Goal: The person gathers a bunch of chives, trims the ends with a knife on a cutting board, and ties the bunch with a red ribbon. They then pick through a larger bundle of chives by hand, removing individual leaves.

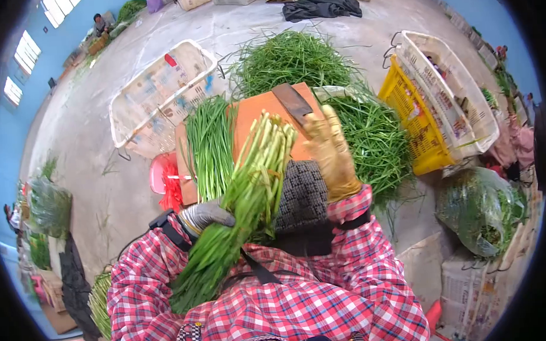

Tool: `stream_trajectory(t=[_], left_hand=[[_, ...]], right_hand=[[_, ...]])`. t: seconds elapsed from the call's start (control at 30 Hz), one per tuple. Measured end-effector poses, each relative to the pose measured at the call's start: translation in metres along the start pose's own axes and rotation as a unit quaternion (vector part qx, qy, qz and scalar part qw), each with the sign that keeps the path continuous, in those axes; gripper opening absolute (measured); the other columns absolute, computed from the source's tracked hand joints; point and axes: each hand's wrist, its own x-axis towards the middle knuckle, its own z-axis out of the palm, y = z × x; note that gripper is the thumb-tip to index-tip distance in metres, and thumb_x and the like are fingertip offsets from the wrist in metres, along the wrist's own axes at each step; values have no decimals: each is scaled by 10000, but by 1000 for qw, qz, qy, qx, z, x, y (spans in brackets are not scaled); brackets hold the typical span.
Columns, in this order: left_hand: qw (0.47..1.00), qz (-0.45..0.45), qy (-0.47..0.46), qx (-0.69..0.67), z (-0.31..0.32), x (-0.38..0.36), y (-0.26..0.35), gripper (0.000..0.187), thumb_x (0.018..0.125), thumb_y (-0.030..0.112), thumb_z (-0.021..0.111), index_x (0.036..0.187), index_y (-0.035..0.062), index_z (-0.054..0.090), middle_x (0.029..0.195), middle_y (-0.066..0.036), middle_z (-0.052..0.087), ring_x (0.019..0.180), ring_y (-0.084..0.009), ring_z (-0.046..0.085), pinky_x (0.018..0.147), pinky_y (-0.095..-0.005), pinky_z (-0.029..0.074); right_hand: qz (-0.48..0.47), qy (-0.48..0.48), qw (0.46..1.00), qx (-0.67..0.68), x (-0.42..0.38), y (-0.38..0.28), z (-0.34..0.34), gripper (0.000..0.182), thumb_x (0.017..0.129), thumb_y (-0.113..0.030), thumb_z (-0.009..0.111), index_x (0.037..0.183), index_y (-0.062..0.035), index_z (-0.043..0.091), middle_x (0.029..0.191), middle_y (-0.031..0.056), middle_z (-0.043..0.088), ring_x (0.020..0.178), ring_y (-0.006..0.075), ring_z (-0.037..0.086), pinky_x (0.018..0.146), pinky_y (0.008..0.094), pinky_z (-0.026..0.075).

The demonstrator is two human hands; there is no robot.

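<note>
Nearest the camera, the left hand (205, 215), in a grey glove, is clenched round the middle of a bundle of green stalks (244, 201), which slants from the lap up to its pale cut ends over the board; the right hand (331, 153), in a tan glove, grips the handle of a cleaver (294, 102), whose blade lies flat on the orange chopping board (256, 114); a dark knitted cloth (302, 193) sits between the two plaid sleeves.

On the board, left of the held bundle, one trimmed bunch (211, 145) lies laid out straight; beside it on the floor is a clump of red ties (172, 189) against a pink stool (156, 171).

Judging from this, the work looks partly done: one bunch is laid out neat, one is in hand, and much remains, for the loose heap of greens (293, 61) beyond the board and to its right is large and unsorted.

Counted: one cleaver, one board, two gathered bunches, one loose heap; three crates, namely a white one (162, 90) lined with paper on the left, a yellow one (412, 120) and a white one (456, 89) on the right; one clear bag of greens (482, 208) at the right; farthest off, a dark cloth (321, 3) on the floor and a person (99, 23) seated by the blue wall.
</note>
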Motion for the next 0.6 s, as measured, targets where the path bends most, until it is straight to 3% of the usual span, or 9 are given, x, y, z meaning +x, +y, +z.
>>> stream_trajectory(t=[0.1, 0.13, 0.2, 0.3, 0.33, 0.4, 0.43, 0.53, 0.6], left_hand=[[994, 70, 44, 76, -16, 13, 43, 661, 708, 31, 688, 1323, 41, 443, 1130, -87, 612, 978, -166, 594, 846, -306, 486], [987, 76, 85, 115, 7, 2, 43, 635, 708, 36, 698, 1300, 34, 467, 1122, -78, 615, 968, -152, 592, 837, -296, 485], [979, 56, 116, 158, 4, 13, 82, 619, 701, 51, 720, 1274, 20, 489, 1115, -67, 617, 961, -134, 586, 829, -288, 483], [958, 15, 150, 244, 48, 37, 137, 612, 696, 40, 719, 1265, 11, 495, 1116, -75, 618, 962, -135, 589, 837, -281, 490], [958, 23, 156, 239, 48, 47, 147, 619, 694, 35, 720, 1269, 9, 492, 1116, -76, 619, 963, -137, 590, 841, -282, 493], [954, 60, 143, 255, 45, 65, 140, 606, 679, -4, 705, 1254, 7, 515, 1066, -89, 645, 886, -158, 617, 793, -307, 515], [953, 62, 146, 257, 48, 78, 147, 636, 670, -1, 711, 1269, 7, 498, 1078, -82, 641, 893, -157, 615, 789, -302, 514], [954, 56, 134, 264, 34, 111, 155, 708, 663, 14, 732, 1313, 13, 453, 1125, -75, 625, 925, -149, 604, 803, -289, 509], [929, 33, 161, 333, 44, 126, 144, 714, 672, 42, 756, 1318, 15, 453, 1129, -83, 627, 945, -139, 597, 835, -286, 499]], right_hand=[[-65, 84, 960, -257, 37, 20, -85, 492, 895, -289, 615, 1316, -68, 488, 1238, 54, 544, 1131, 168, 516, 975, 324, 396], [-62, 75, 941, -323, 33, 41, -127, 536, 872, -311, 631, 1299, -21, 488, 1239, 118, 551, 1163, 239, 508, 1014, 347, 370], [-5, 40, 746, -665, 43, 56, -161, 664, 807, -319, 683, 1346, -34, 420, 1294, 195, 490, 1220, 337, 454, 1028, 434, 357], [16, 11, 646, -763, 54, 76, -164, 849, 751, -397, 709, 1433, -130, 279, 1333, 196, 436, 1147, 358, 500, 955, 450, 412], [17, 14, 650, -760, 61, 77, -155, 849, 751, -397, 709, 1433, -130, 279, 1333, 196, 436, 1147, 358, 500, 955, 450, 412], [137, -37, 588, -797, 56, 73, -139, 867, 757, -374, 700, 1449, -131, 240, 1256, 201, 477, 1148, 347, 493, 928, 428, 435], [124, -48, 547, -826, 63, 88, -147, 877, 757, -357, 702, 1457, -164, 210, 1201, 181, 504, 1063, 327, 551, 816, 426, 491], [107, -62, 535, -836, 76, 105, -162, 860, 771, -364, 679, 1450, -141, 202, 1222, 183, 527, 980, 345, 608, 772, 434, 505], [85, -64, 567, -817, 60, 101, -181, 752, 787, -327, 659, 1411, -117, 295, 1065, 181, 599, 897, 324, 633, 732, 441, 508]])
